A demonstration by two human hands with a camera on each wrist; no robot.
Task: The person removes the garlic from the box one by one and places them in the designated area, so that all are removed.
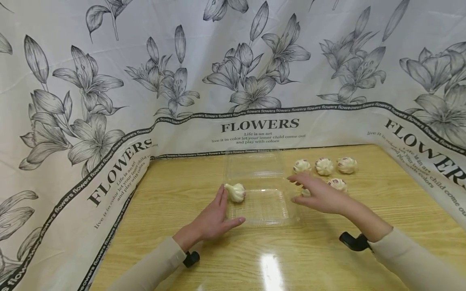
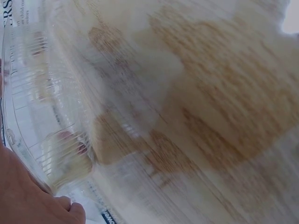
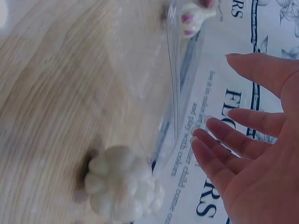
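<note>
A clear plastic clamshell box (image 1: 259, 220) lies with its lid (image 1: 255, 161) folded back toward the curtain. One garlic bulb (image 1: 237, 192) rests at the left end of the tray, its stem pointing left; the left wrist view shows that bulb (image 2: 70, 161) through the ribbed wall. My left hand (image 1: 211, 220) is at the box's left side, fingers extended along the edge and thumb apart near the front corner. At the right side, my right hand (image 1: 320, 195) hovers with fingers spread and nothing in them. It partly hides a garlic bulb (image 1: 306, 193) on the table.
More garlic bulbs stand right of the box: a back row with a left bulb (image 1: 301, 166), a middle bulb (image 1: 324, 166) and a right bulb (image 1: 347, 165), plus one nearer bulb (image 1: 338, 184). A flower-printed curtain (image 1: 260, 133) borders the wooden table (image 1: 174, 178) behind and at both sides.
</note>
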